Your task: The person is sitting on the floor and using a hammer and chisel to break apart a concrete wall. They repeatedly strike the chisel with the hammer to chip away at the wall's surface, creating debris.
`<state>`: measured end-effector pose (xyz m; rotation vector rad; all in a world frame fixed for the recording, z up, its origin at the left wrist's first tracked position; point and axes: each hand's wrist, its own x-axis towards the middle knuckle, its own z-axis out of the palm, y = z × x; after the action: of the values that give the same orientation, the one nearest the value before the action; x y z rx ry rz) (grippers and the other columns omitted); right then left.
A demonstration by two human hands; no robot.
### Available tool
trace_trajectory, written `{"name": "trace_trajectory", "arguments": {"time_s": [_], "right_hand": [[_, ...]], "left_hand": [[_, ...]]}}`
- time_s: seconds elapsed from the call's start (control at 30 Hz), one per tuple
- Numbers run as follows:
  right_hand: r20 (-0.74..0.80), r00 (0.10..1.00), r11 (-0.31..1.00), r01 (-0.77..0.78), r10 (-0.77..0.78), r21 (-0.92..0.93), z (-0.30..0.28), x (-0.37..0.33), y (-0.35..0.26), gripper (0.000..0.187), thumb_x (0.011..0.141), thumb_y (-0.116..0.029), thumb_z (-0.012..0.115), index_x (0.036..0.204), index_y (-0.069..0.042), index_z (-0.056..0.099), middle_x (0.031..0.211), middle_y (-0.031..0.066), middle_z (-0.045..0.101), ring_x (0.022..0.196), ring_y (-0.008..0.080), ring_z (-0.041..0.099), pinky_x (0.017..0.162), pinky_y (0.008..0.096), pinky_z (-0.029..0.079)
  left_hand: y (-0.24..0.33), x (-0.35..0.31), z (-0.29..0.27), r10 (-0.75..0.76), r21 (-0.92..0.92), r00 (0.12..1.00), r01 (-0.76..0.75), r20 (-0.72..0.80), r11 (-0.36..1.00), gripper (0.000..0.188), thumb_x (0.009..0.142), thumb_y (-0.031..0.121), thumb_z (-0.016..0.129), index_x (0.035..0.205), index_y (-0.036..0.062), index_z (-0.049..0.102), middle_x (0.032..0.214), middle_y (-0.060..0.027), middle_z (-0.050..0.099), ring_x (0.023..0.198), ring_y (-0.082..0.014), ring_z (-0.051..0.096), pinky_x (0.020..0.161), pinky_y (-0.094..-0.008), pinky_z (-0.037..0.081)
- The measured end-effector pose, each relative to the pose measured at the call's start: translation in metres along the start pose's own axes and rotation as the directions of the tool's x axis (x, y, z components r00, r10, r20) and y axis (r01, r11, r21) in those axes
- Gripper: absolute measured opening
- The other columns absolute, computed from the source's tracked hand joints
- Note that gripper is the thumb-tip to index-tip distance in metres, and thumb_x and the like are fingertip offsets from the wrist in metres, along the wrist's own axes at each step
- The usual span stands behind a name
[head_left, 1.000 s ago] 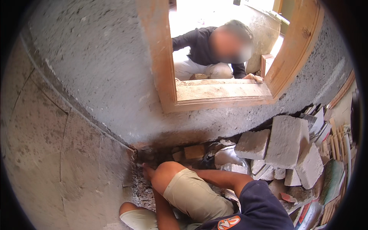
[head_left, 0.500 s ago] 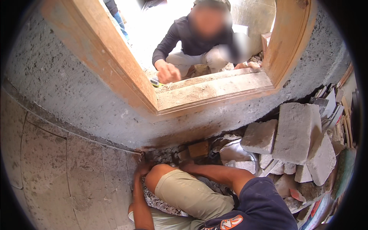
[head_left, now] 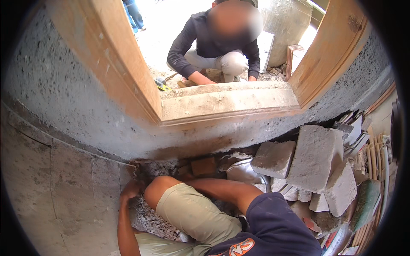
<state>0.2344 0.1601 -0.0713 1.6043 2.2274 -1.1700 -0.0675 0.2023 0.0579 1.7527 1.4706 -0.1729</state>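
Note:
My left hand [head_left: 133,187] is low beside my bent knee, at the edge between the tiled wall [head_left: 72,179] and the rough grey rubble [head_left: 156,168] at the wall's foot. Its fingers are dark and blurred, so a grip cannot be made out. My right forearm [head_left: 218,187] reaches leftward behind the same knee, which hides the hand. Closest to that forearm is a brown brick [head_left: 203,166] lying against the wall base. To its right sits a rounded silvery metal piece [head_left: 241,171].
Stacked concrete blocks [head_left: 314,158] and broken pieces crowd the right, with thin wooden strips [head_left: 373,158] beyond. Above is a wooden window frame with a dusty sill [head_left: 230,104]. Behind it a co-worker [head_left: 213,47] squats, and a yellow-and-black tool [head_left: 162,84] lies there.
The co-worker's raised hand has dropped behind the sill, and their head is lower. My right hand has slipped out of sight behind my knee. The whole view has shifted somewhat.

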Motion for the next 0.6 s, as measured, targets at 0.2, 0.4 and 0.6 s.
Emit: {"name": "trace_trajectory", "arguments": {"time_s": [0.2, 0.4, 0.6], "right_hand": [[0.129, 0.99, 0.991, 0.074, -0.06, -0.109, -0.024, -0.013, -0.016, 0.042, 0.095, -0.039, 0.053, 0.084, -0.002, 0.068, 0.075, 0.0138, 0.064, 0.067, 0.028, 0.065, 0.062, 0.0433, 0.053], [0.41, 0.912, 0.962, 0.134, -0.025, -0.239, -0.048, -0.017, -0.047, 0.047, 0.096, -0.042, 0.053, 0.076, 0.0, 0.065, 0.064, 0.0132, 0.06, 0.056, 0.0274, 0.062, 0.056, 0.0419, 0.052], [0.441, 0.854, 0.931, -0.121, 0.275, -0.345, -0.073, -0.019, -0.083, 0.048, 0.098, -0.037, 0.049, 0.099, 0.008, 0.066, 0.079, 0.0234, 0.069, 0.061, 0.0325, 0.069, 0.068, 0.0488, 0.055]], "left_hand": [[-0.036, 0.045, 0.027, 0.027, -0.094, 0.999, -0.024, 0.031, 0.995, 0.068, 0.099, 0.057, 0.048, 0.143, 0.005, 0.049, 0.142, -0.0225, 0.053, 0.134, -0.035, 0.048, 0.11, -0.0445, 0.04], [-0.038, 0.072, 0.098, -0.241, -0.49, 0.945, 0.106, -0.221, 0.865, 0.059, 0.101, 0.054, 0.048, 0.096, -0.0015, 0.07, 0.079, -0.0169, 0.067, 0.068, -0.0271, 0.065, 0.064, -0.0428, 0.051], [-0.046, 0.1, 0.152, -0.297, -0.878, 0.928, -0.06, -0.225, 0.476, 0.051, 0.102, 0.047, 0.05, 0.093, -0.0004, 0.068, 0.072, -0.012, 0.064, 0.052, -0.022, 0.058, 0.05, -0.0379, 0.046]]}}
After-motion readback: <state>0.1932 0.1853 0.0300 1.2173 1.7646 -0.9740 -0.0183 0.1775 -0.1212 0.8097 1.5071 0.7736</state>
